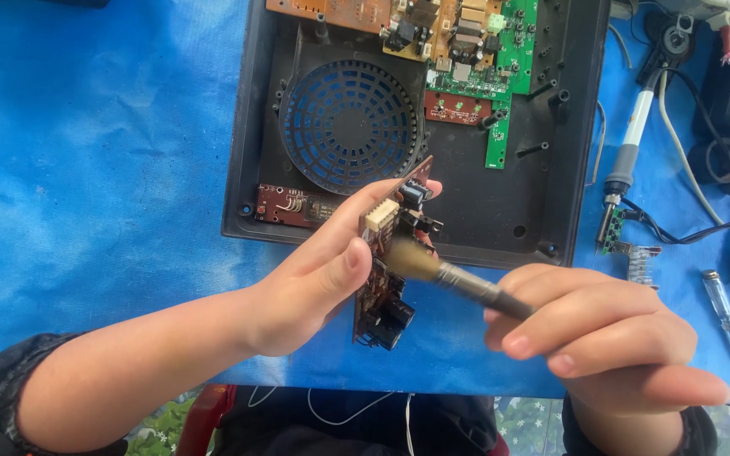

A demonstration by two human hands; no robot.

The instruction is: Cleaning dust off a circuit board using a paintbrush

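head | left hand [318, 279] pinching circuit board [386, 270] edges | right hand [601, 333] gripping brush [449, 274] | bare blue cloth [86, 152] left

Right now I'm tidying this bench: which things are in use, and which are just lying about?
In use: circuit board in left hand; brush in right hand.

Lying about: soldering iron, screwdriver, black casing, green board.

Left of the open black plastic casing [551, 127] I see bare blue bench [86, 152]; right of it, grey-handled soldering iron [627, 160], cables and screwdriver [724, 317] crowd passage.
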